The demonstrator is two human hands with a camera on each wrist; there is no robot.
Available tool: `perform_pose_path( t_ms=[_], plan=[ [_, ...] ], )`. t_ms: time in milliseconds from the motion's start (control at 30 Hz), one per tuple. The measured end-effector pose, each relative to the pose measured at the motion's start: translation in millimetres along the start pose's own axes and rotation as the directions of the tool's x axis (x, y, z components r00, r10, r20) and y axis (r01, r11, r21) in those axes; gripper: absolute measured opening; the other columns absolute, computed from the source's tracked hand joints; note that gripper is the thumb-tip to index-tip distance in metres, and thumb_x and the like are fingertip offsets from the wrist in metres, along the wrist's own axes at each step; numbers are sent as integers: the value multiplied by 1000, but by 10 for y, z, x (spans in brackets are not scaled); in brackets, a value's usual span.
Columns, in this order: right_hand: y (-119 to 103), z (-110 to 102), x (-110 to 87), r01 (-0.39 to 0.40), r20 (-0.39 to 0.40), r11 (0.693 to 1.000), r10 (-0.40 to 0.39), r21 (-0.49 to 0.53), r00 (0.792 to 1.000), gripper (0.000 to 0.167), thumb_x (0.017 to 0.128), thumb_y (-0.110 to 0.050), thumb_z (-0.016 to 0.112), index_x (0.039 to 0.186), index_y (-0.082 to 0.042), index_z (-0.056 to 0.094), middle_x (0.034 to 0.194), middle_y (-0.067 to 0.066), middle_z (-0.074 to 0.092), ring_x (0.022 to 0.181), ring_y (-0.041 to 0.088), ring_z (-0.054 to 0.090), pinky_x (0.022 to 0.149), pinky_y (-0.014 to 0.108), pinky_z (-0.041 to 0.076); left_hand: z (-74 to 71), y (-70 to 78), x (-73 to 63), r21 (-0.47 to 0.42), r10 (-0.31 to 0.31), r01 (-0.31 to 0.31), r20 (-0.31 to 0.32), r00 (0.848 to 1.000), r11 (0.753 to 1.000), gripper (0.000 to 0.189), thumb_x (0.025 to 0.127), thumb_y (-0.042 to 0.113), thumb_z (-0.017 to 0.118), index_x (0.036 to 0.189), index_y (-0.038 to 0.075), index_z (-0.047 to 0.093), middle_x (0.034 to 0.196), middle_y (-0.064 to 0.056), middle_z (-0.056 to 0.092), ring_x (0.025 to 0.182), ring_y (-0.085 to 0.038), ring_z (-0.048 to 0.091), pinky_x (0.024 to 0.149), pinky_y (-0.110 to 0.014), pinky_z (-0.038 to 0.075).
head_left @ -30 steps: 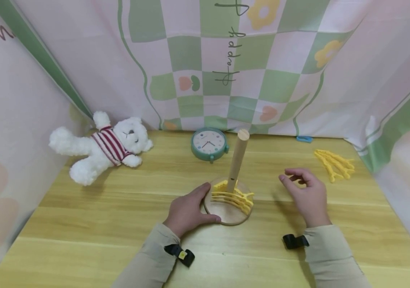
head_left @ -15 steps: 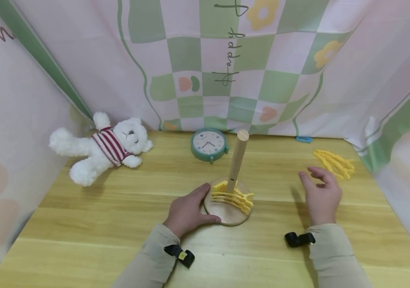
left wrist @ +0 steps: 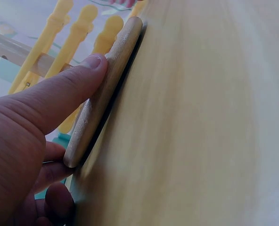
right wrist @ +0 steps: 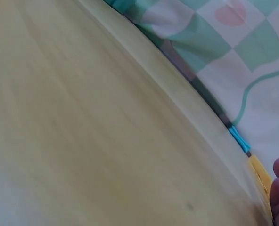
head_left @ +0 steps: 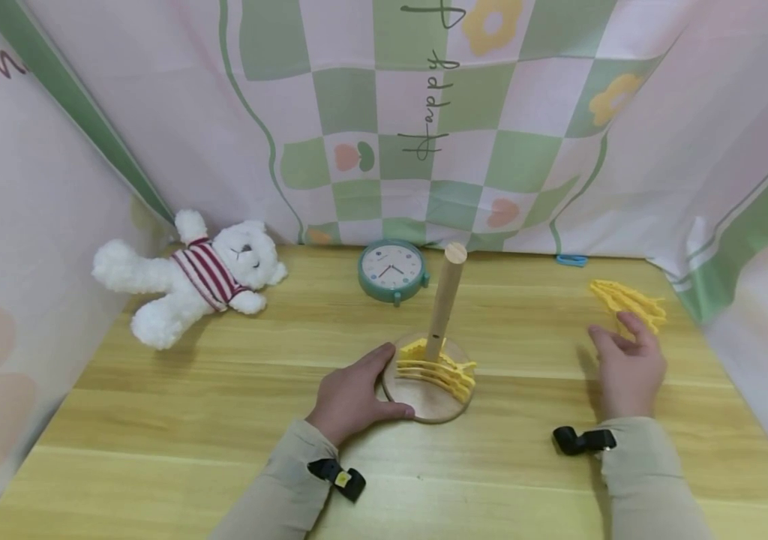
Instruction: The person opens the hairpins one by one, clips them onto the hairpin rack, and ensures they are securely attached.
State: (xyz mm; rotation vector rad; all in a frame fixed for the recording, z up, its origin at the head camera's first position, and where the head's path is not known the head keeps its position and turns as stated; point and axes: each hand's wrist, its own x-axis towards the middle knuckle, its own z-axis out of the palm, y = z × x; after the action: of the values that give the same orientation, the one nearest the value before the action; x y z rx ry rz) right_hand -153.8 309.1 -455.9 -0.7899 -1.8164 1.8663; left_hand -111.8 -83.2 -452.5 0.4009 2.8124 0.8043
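Note:
A wooden stand, a round base (head_left: 421, 405) with an upright dowel (head_left: 448, 300), is on the table in the head view. Yellow plastic pieces with knobbed ends (head_left: 451, 379) lie stacked across its base, round the dowel's foot. My left hand (head_left: 357, 394) grips the base's rim from the left; in the left wrist view the thumb (left wrist: 76, 82) presses on the edge. More yellow plastic pieces (head_left: 627, 300) lie at the back right. Just in front of them hovers my right hand (head_left: 632, 367), thumb and forefinger apart and holding nothing.
A teal round clock (head_left: 392, 270) lies behind the stand. On the left lies a white plush bear (head_left: 205, 274) in a striped shirt. A small blue clip-like thing (head_left: 571, 260) is by the back edge, where a patterned curtain (head_left: 424, 150) hangs.
My right hand has moved right, from beside the stand to just in front of the yellow pieces at the back right. The left hand and the stand have stayed in place.

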Motion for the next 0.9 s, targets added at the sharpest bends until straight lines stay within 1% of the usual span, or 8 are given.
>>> perform_pose_path(
  t_ms=[100,233,300,400,467,533,700,900],
  plan=[
    [-13,-73,40,-62,43,997,64,-47,997,73,81,-20,86,146,-23,53,103,-8,66,80,5,61,61,13,48,3,-2,0,-1,0,0,-2,1000,1000,107,70,70,78,157,24,36,159,6,39,137,-27,48,102,-57,42],
    [-26,-147,74,-84,151,994,94,-71,984,90,83,-23,85,158,-27,35,101,-11,63,84,4,62,64,13,51,5,-7,2,-5,8,-8,-8,1000,1000,107,70,70,78,157,24,37,158,6,40,137,-27,49,102,-57,43],
    [-29,-179,88,-85,203,992,104,-96,974,95,84,-26,84,160,-29,27,124,-3,64,87,2,61,66,12,50,3,-8,1,-6,13,-13,-12,1000,1000,107,70,70,78,157,25,37,158,6,40,136,-27,50,101,-56,44],
    [-15,-226,120,-89,258,987,120,-131,959,97,86,-31,81,161,-31,19,161,-4,34,95,-3,59,88,13,49,1,-7,-1,-5,15,-15,-13,1000,1000,107,70,71,78,157,24,37,158,6,41,136,-27,50,100,-56,45],
    [-10,-243,148,-82,279,983,126,-164,952,98,88,-35,80,161,-31,15,167,-13,7,98,-7,57,101,15,41,0,-10,5,-4,15,-15,-15,1000,1000,107,70,71,78,157,25,38,158,6,41,135,-27,50,100,-56,45],
    [-11,-251,168,-73,288,979,127,-190,949,97,88,-37,78,162,-29,15,166,-16,6,99,-7,57,108,15,34,-1,-12,10,-2,15,-15,-17,1000,1000,107,69,71,78,157,25,38,158,7,41,135,-26,51,100,-55,45],
    [-41,-228,165,-13,287,965,91,-263,954,90,89,-37,77,161,-23,25,166,-5,20,94,-7,57,88,8,44,-3,-12,17,-1,14,-14,-20,1000,1000,107,70,71,78,157,25,37,158,7,41,135,-27,51,100,-56,44],
    [-23,-186,122,34,357,996,-3,-79,934,73,91,-18,76,153,-7,39,140,2,53,79,3,66,66,14,53,1,-5,2,-12,2,-2,-6,1000,1000,107,70,69,79,157,24,37,158,6,39,137,-27,48,103,-58,42]
  ],
)
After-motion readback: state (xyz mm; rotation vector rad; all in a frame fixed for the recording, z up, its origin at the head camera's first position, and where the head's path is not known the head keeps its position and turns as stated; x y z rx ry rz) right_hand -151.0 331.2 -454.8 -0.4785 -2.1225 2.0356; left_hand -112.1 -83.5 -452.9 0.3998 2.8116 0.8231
